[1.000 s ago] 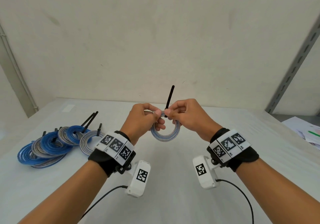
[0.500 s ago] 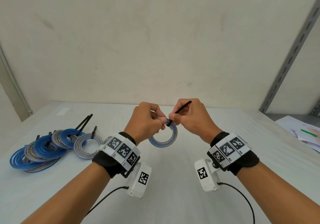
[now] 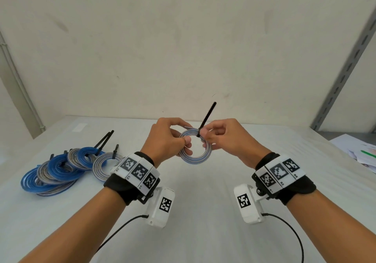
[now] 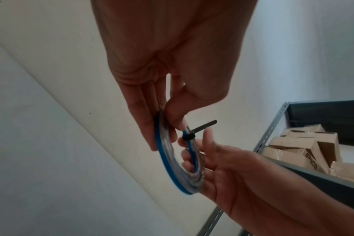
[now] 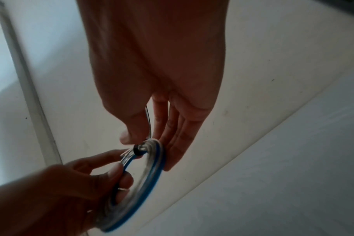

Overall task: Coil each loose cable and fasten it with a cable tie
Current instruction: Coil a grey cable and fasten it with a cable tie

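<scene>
Behind the white surface stood a plain wall. Both hands held the coil in the air: left hand pinching its rim, right hand pinching the cable tie, whose tail had swung upright again, seemingly pulled tight.

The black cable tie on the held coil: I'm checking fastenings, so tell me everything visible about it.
The black cable tie is a thin, plastic-looking strap looped snugly around the top of the blue-and-grey coil, held above the table. Its long free tail sticks up, tilted right. The right hand pinches at its base; the left hand grips the coil beside it.
</scene>
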